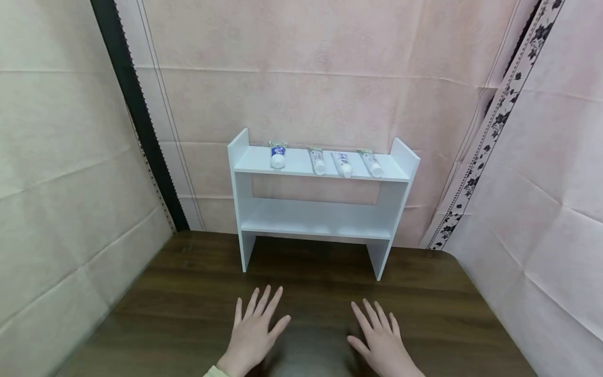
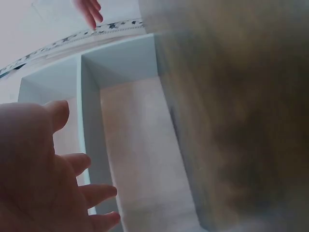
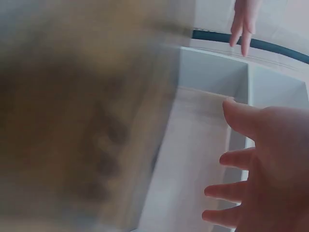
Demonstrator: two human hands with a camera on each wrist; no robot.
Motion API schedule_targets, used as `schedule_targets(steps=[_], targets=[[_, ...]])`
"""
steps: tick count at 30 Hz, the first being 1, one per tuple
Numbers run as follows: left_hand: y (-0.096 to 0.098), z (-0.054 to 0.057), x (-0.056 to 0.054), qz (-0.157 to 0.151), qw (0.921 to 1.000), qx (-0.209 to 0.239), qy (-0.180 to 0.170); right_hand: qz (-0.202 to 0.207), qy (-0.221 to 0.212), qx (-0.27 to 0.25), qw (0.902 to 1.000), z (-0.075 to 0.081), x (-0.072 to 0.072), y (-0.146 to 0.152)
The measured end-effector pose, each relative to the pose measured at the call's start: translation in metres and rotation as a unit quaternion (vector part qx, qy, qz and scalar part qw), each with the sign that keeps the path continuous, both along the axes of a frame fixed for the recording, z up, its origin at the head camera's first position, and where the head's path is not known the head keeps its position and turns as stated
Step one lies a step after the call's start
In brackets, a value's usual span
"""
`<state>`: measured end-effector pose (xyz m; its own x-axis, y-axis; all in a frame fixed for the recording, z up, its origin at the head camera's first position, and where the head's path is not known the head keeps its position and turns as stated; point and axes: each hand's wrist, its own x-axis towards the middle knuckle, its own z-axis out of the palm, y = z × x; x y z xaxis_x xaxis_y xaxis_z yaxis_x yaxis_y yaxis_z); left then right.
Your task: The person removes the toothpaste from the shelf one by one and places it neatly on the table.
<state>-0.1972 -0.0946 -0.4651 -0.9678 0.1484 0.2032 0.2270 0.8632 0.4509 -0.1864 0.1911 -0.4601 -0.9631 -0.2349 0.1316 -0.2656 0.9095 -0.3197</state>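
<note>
My left hand (image 1: 252, 332) hovers palm down over the front of the table, its fingers spread and nothing in it. To the right, my right hand (image 1: 382, 345) is held the same way, with straight fingers and no object. Nearest to both is a white two-tier shelf (image 1: 320, 234) standing beyond the fingertips. Along its top board lie several white tubes with caps toward me: a blue-labelled tube (image 1: 278, 154) at the left, then a tube (image 1: 317, 161), another tube (image 1: 342, 165) and a tube (image 1: 371, 163) grouped toward the right. In both wrist views the fingers stand apart.
The dark wooden table (image 1: 188, 303) runs under the shelf and hands. Pale cloth hangs behind the shelf (image 1: 320, 68) and on both sides, with a black strip (image 1: 141, 115) at the left and a floral border (image 1: 490, 136) at the right.
</note>
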Motion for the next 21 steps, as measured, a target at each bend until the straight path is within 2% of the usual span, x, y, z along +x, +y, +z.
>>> schedule_targets(steps=[4,9,15,21], targets=[[-0.007,0.010,-0.009,0.003,1.0000,0.001,0.004,0.022,0.038,-0.009,0.9990,0.015,-0.010,-0.011],[-0.014,0.025,-0.026,0.014,0.9997,0.016,0.008,0.052,0.075,-0.004,0.9958,0.030,-0.027,-0.025],[-0.021,0.047,-0.046,0.022,0.9988,0.038,0.022,0.080,0.081,0.007,0.9934,0.054,-0.041,-0.042],[-0.029,0.074,-0.061,0.030,0.9977,0.044,0.042,0.098,0.096,0.013,0.9905,0.091,-0.054,-0.056]])
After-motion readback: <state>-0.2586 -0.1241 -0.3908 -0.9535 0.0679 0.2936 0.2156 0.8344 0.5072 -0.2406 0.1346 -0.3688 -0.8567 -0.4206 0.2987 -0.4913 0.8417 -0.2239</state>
